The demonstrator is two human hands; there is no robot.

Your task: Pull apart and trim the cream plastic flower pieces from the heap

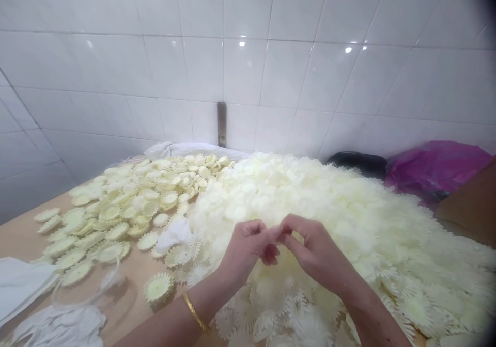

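My left hand and my right hand meet fingertip to fingertip, both pinched closed. What sits between the fingers, if anything, is hidden. Below and behind them spreads a large heap of thin, pale yellow-white discs with fringed edges. To the left lies a pile of thicker yellowish fringed discs, some of them stacked. One small stack of fringed discs stands apart near my left forearm. A crumpled white tissue-like piece rests between the two piles.
White gloves and a white sheet-like item lie at the table's left front. A thin clear strip curls nearby. At the back right are a black object and a magenta plastic bag. A tiled wall rises behind the table.
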